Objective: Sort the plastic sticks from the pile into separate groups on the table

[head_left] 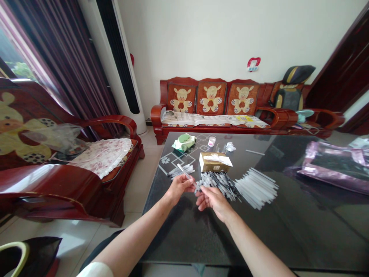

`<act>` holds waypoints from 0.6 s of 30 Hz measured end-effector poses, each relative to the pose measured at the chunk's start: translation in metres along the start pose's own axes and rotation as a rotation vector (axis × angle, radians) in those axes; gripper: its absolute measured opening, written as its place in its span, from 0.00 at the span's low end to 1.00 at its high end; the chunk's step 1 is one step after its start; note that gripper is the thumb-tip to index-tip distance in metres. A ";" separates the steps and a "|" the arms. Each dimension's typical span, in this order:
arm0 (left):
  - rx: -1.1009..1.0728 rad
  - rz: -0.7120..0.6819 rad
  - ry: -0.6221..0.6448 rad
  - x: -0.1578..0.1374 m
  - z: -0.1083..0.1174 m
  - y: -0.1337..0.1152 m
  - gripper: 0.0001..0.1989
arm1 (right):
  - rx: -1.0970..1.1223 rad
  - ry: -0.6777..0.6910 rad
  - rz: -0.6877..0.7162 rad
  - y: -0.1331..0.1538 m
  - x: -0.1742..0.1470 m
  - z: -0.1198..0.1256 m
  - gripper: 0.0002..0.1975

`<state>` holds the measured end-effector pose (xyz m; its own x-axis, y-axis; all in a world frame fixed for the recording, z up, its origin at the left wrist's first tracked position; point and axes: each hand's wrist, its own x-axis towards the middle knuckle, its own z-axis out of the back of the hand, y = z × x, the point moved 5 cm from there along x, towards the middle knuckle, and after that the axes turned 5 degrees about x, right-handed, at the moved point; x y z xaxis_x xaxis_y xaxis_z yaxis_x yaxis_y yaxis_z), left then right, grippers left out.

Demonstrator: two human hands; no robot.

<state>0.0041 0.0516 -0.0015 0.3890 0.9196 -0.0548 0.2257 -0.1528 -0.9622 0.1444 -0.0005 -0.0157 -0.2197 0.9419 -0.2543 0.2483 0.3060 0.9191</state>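
Observation:
In my left hand (180,187) is a slim, pale translucent tube (183,170), pinched between thumb and fingers and slanting up to the left. My right hand (215,201) is closed beside it, thumb against the fingers near the tube's lower end; what it pinches is too small to make out. Just beyond the hands lies a heap of short dark-and-clear sticks (223,184). To its right, whitish tubes (257,188) are spread side by side. Several finished-looking pale sticks with dark ends (181,171) lie behind my left hand.
On the black glossy table (184,238) stand a gold tissue box (213,163), a green wipes pack (184,142), a small white cup (211,141) and crumpled tissue (230,146). A single tube (255,152) lies farther back. A purple-edged plastic bag (325,163) is at right.

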 end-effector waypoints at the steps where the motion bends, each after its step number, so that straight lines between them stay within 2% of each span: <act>1: -0.001 -0.001 0.000 0.000 0.000 0.000 0.15 | 0.002 0.009 -0.002 0.000 0.000 -0.001 0.22; 6: 0.003 -0.002 0.008 -0.001 0.000 -0.001 0.15 | -0.008 -0.023 0.034 0.003 0.000 0.001 0.16; 11: 0.003 0.005 -0.014 0.000 0.001 -0.001 0.16 | 0.053 0.031 -0.024 -0.003 0.001 -0.002 0.22; 15: 0.000 0.004 -0.010 0.000 0.003 -0.002 0.16 | 0.061 0.020 0.012 -0.002 0.001 -0.001 0.16; 18: 0.003 -0.001 -0.007 0.000 0.003 -0.001 0.17 | 0.075 0.009 -0.001 -0.001 0.001 -0.001 0.17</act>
<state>0.0014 0.0533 -0.0013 0.3821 0.9225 -0.0556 0.2235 -0.1506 -0.9630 0.1427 -0.0007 -0.0167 -0.2285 0.9403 -0.2521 0.3181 0.3168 0.8936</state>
